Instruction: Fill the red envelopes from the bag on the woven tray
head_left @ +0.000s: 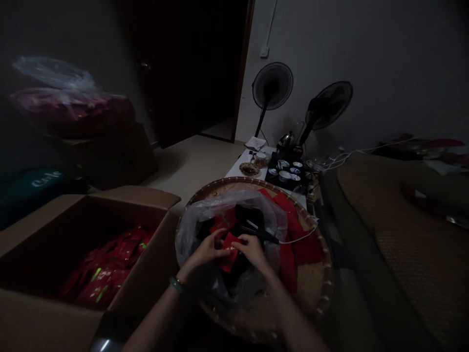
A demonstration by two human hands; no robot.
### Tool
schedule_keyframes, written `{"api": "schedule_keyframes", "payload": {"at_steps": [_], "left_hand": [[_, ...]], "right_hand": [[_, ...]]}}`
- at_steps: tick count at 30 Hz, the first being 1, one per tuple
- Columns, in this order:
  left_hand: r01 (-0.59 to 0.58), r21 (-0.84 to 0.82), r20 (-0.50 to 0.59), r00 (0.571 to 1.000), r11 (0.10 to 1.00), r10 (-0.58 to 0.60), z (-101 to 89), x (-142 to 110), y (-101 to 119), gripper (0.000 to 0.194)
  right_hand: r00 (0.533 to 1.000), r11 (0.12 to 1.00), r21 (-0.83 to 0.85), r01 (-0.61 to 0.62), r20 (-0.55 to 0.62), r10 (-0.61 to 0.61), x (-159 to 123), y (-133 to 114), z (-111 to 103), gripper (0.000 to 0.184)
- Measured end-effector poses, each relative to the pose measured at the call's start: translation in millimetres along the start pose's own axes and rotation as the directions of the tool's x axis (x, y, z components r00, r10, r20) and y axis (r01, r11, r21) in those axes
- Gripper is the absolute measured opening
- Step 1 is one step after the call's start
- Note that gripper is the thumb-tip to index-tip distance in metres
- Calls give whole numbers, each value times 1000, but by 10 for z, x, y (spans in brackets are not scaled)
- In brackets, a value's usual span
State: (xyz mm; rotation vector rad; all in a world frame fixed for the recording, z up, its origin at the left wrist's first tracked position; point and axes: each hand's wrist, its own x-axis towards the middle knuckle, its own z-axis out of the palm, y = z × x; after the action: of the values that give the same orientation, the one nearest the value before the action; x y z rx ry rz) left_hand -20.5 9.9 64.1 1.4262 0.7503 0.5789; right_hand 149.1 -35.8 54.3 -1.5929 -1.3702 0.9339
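Note:
Both hands meet over a clear plastic bag lying in a round woven basket tray. My left hand and my right hand each pinch the same small red packet with gold print, held between them. My left wrist wears a green bangle. Inside the bag lie more red packets and dark items. Flat red sheets lie on the tray to the right of the bag. The room is dim, so small details are hard to make out.
An open cardboard box with several red packets stands at the left. Beyond the tray, a low table holds a tea set. Two standing fans are by the wall. A dark sofa runs along the right.

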Motion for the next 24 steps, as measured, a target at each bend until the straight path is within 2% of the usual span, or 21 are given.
{"api": "schedule_keyframes", "payload": {"at_steps": [2,3,6,10,15,18,24], "left_hand": [[123,-130,134,985,984,-106,21,-9,-82,60],[171,-164,164,976,972,-144,33,-18,-114,50],[239,-207,166,964,949,-207,70,-42,-156,33],[248,-245,166,963,937,-212,90,-61,-132,32],[220,-352,82,975,910,-204,138,-81,-74,39],[234,-404,79,972,884,-221,183,-81,-59,42],[209,-312,83,978,927,-193,145,-32,-149,38]], "right_hand": [[1000,996,85,-25,-14,26,25,40,-17,25],[999,993,116,-32,-18,35,29,54,-24,26],[998,980,189,-61,-15,65,21,67,-31,27],[997,979,188,-79,14,78,9,61,-24,26],[1000,993,121,-14,16,12,25,54,-8,23],[999,996,88,25,24,-27,39,41,-3,21],[997,999,-35,38,-68,-41,70,50,-11,19]]}}
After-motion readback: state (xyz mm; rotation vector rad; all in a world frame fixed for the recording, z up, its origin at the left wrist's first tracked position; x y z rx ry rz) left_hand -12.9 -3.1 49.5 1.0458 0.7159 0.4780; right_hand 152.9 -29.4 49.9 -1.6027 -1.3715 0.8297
